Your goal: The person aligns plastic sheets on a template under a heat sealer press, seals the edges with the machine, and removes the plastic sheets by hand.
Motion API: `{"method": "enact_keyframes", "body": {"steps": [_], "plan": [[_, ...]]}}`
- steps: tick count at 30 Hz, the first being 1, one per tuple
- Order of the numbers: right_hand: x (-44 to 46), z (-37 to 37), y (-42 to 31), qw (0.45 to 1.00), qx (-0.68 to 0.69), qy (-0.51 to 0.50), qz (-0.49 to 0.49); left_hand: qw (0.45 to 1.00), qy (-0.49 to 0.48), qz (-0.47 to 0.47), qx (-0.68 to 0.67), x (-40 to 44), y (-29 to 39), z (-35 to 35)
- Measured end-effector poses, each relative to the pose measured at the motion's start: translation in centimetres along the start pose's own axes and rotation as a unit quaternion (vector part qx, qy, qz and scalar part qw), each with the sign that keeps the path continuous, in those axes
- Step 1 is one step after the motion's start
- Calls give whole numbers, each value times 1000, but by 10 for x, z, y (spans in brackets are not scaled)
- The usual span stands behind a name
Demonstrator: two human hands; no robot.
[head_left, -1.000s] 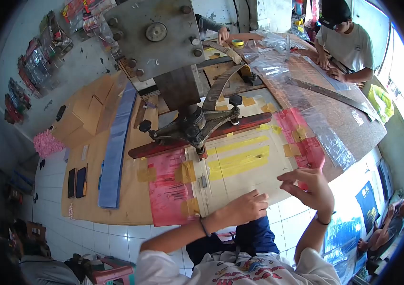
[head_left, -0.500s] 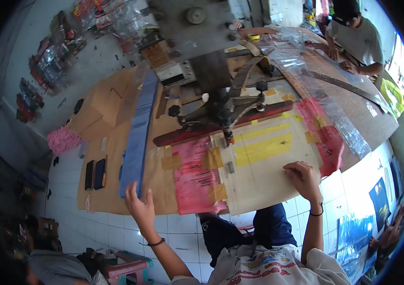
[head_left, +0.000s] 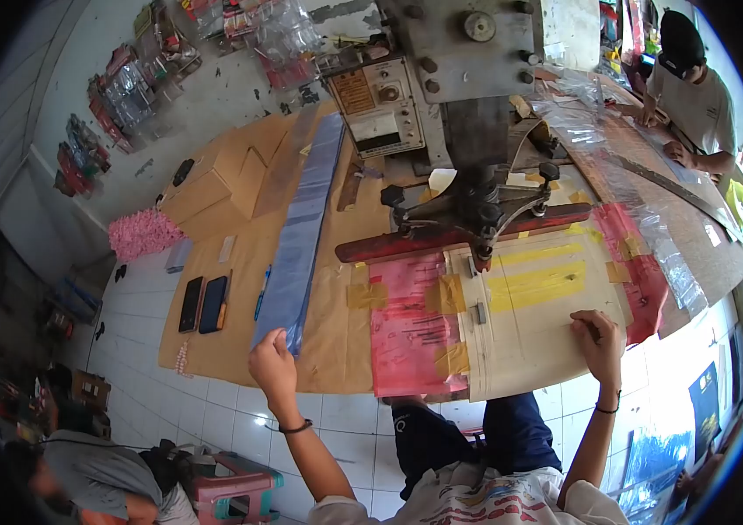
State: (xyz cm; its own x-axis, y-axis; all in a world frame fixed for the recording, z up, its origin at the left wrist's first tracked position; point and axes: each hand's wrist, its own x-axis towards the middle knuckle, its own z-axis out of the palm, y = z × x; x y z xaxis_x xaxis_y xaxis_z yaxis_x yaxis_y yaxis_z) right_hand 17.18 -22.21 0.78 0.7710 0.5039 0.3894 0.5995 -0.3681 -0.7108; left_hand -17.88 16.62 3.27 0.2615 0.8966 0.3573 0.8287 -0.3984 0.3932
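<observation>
My left hand (head_left: 273, 372) is closed, thumb against fingers, at the near end of a long stack of blue plastic sheets (head_left: 308, 210), pinching its edge. My right hand (head_left: 600, 348) is curled over the right part of a cream board (head_left: 529, 350); whatever its fingers hold, if anything, is hidden. Yellow tape strips (head_left: 536, 284) cross the board, and a small grey metal piece (head_left: 480, 313) lies on it. Pink sheets (head_left: 411, 328) are taped at both its sides. Above the board, a long red press bar (head_left: 371, 250) hangs from a machine head (head_left: 479, 197).
A control box (head_left: 377, 107) is beside the machine. Two phones (head_left: 213, 304) and a blue pen (head_left: 263, 293) lie on the brown table cover (head_left: 336, 350). A co-worker (head_left: 695, 96) works at the back right; another person (head_left: 100, 472) is low at the left near a stool (head_left: 231, 494).
The view has shifted left, so things appear further right. My left hand has gone from spread fingers to a closed pinch at the blue stack. My right hand's fingers have curled more.
</observation>
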Motion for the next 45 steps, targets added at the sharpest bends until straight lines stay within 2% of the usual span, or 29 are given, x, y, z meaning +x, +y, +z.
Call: {"method": "enact_keyframes", "body": {"steps": [4, 5, 6, 9, 13, 16, 22, 25, 31, 34, 37, 40, 43, 45], "plan": [[1, -1, -8, 999, 4, -11, 32, 975, -46, 0, -219, 34, -46, 6], [0, 0, -5, 999, 11, -11, 29, 960, -68, 3, -272, 42, -58, 9], [0, 1, -1, 999, 18, -10, 28, 919, -105, -35, -379, 49, -63, 9], [-2, 6, 6, 999, 29, 5, 26, 893, -146, -118, -410, 68, -83, 2], [-1, 11, 6, 999, 21, 26, 23, 852, -217, -140, -456, 77, -90, -3], [0, 11, 0, 999, 14, 27, 26, 847, -236, -135, -456, 73, -84, -6], [-2, 8, 2, 1000, -7, 23, -9, 881, -171, -102, -429, 60, -78, 7], [-1, 6, 2, 999, -13, 29, -35, 888, -187, -65, -416, 65, -85, 14], [-1, 3, 3, 997, -29, 11, -64, 927, -175, -38, -330, 60, -80, 16], [-2, 3, 4, 997, -11, 14, -69, 937, -194, 10, -290, 53, -69, 6], [-3, 2, 7, 998, 1, 8, -67, 936, -165, 89, -298, 34, -56, -5], [-3, -7, -3, 997, -9, -26, -73, 950, -68, 172, -252, 17, -69, 5], [-7, -3, -24, 992, 91, -42, -78, 973, 7, 135, -188, 2, -63, 10], [-5, 8, -27, 985, 111, -93, -97, 974, -14, 119, -190, 9, -66, 8]]}}
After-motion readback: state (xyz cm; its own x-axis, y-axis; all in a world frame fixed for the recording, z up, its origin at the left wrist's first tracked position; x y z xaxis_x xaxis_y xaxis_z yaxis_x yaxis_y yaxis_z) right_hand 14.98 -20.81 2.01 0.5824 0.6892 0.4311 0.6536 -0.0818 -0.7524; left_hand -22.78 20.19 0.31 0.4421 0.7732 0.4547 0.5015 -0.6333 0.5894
